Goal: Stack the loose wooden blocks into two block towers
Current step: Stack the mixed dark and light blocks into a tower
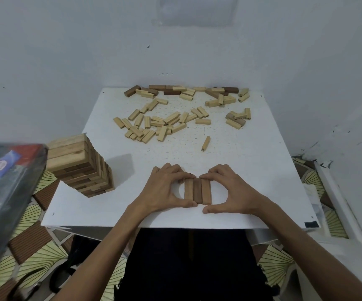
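Observation:
Three wooden blocks (197, 190) lie flat side by side near the front of the white table (251, 170), the middle one darker. My left hand (164, 187) and my right hand (227, 190) frame this row, fingertips touching its far ends and thumbs at its near ends. A tall finished block tower (82, 166) stands at the table's left edge. Many loose blocks (154, 124) lie scattered over the middle and the far edge (186, 92). A single block (206, 143) lies alone between the pile and my hands.
A dark plastic-wrapped box (4, 192) juts in at the left. White walls close in behind and on the right. Patterned floor (41, 253) shows below the table's left side, and more wooden pieces lie on the floor at right (306, 168).

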Demonstrator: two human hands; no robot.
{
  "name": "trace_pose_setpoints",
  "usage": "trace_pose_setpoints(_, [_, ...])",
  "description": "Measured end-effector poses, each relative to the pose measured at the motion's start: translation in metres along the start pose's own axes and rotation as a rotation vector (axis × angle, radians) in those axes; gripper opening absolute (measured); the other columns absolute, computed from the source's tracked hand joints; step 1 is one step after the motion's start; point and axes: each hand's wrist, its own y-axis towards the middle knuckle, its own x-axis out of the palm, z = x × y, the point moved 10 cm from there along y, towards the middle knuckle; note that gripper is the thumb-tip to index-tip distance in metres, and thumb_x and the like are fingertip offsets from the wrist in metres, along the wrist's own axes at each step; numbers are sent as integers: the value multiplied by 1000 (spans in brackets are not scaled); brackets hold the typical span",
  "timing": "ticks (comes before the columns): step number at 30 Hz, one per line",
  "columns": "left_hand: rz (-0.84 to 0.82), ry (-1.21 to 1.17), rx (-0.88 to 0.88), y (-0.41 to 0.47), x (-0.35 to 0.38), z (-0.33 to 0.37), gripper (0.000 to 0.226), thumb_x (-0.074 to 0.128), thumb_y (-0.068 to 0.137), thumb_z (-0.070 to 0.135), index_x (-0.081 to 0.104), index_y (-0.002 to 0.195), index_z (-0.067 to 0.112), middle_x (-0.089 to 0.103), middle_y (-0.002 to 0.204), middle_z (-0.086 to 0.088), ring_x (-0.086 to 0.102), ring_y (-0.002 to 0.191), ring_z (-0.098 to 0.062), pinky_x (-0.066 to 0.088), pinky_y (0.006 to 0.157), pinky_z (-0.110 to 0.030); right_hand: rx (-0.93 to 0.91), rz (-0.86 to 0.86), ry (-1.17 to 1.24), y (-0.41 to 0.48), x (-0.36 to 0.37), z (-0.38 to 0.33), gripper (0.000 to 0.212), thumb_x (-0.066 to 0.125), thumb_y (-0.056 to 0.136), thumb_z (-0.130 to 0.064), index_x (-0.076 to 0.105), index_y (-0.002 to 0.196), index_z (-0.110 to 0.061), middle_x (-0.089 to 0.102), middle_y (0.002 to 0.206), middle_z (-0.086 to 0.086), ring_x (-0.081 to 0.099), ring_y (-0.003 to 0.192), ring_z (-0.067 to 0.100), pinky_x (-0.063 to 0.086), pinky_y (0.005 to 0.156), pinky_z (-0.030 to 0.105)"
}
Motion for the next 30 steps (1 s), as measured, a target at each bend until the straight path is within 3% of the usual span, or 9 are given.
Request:
trace_pose_setpoints(7, [55, -28, 2, -3, 1, -3, 75, 73, 60, 82, 67, 126, 46, 54, 122, 23, 39, 111, -5, 36, 92, -39, -23, 48, 11, 2, -3, 2, 73, 86, 70, -58, 62, 132, -27, 46, 116, -11, 45, 114, 8, 33, 96, 10])
trace_pose_setpoints(12, [36, -49, -27, -2, 2, -6, 83, 77, 60, 80, 63, 134, 45, 57, 124, 23, 41, 114, -6, 37, 96, -41, -30, 71, 1, 2, -2, 0, 73, 82, 70, -63, 62, 130, -27, 47, 117, -12, 46, 115, 9, 34, 97, 12])
trace_pose_setpoints(22, [43, -58, 4, -4, -4, 1, 73, 78, 58, 77, 68, 122, 44, 48, 118, 22, 39, 113, -10, 36, 95, -42, -57, 122, -51, 3, -4, -13, 70, 84, 70, -60, 64, 127, -24, 50, 116, -11, 46, 112, 10, 44, 95, 26])
trace_pose_setpoints(30, [125, -82, -1, -17, -62, 22, 72, 74, 58, 79, 67, 121, 44, 60, 115, 23, 45, 112, -8, 35, 94, -40, -126, 153, -116, 13, -43, -66, 68, 84, 70, -56, 63, 127, -26, 49, 118, -14, 44, 114, 8, 45, 94, 26])
